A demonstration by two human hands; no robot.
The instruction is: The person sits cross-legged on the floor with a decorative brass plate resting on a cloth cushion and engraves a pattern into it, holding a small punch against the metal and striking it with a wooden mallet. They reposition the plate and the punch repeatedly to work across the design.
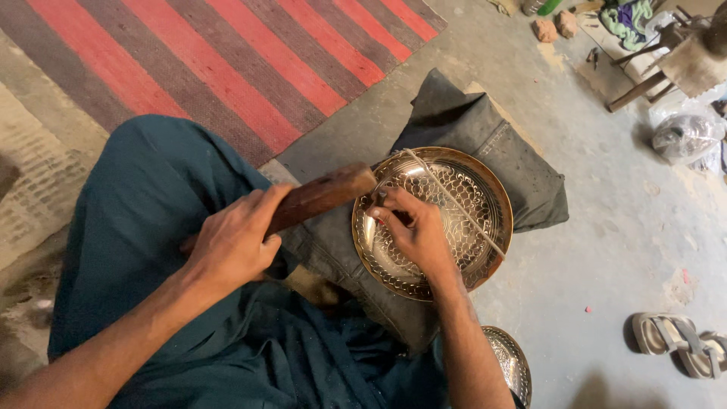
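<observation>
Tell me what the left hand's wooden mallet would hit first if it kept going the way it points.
Probably the small tool pinched in the right hand over the brass plate; the left hand aims the wooden mallet right at it.

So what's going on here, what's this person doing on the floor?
A person sits on the floor with an engraved metal plate resting on a dark folded cloth in front of them. The left hand holds a wooden mallet, its head close to the plate's near rim. The right hand pinches a small metal tool against the patterned surface at that edge. A cord runs across the plate. A second patterned plate lies by the right arm, and sandals sit nearby.
</observation>
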